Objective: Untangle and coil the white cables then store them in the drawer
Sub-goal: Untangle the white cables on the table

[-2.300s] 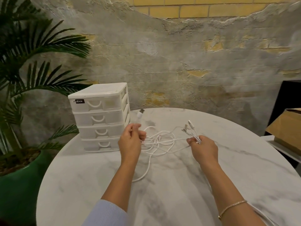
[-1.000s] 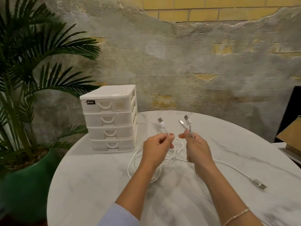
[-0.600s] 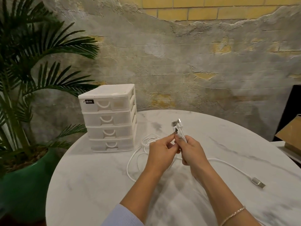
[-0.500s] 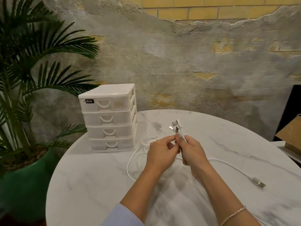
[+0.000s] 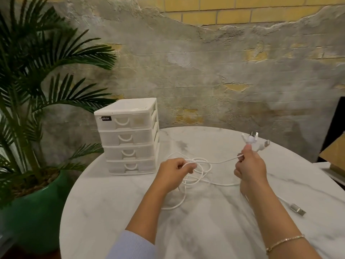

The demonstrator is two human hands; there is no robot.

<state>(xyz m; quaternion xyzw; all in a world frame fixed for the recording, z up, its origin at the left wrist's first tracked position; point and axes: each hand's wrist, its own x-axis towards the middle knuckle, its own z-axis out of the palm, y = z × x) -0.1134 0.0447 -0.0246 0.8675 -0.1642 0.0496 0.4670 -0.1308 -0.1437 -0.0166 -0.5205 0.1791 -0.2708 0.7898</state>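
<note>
Across the near middle of the desk (image 5: 205, 230), limp white cables (image 5: 197, 171) sprawl in loose loops. Left hand (image 5: 173, 172) pinches one strand; right hand (image 5: 250, 167) grips the plug ends, raised. Light and floppy, they seem best held near the plugs.

Both arms are stretched forward, well apart. The left hand (image 5: 174, 173) is curled, knuckles up, with the white cable (image 5: 218, 162) gripped in it. The right hand (image 5: 249, 168) is raised higher, the cable ends pinched between thumb and fingers.
</note>
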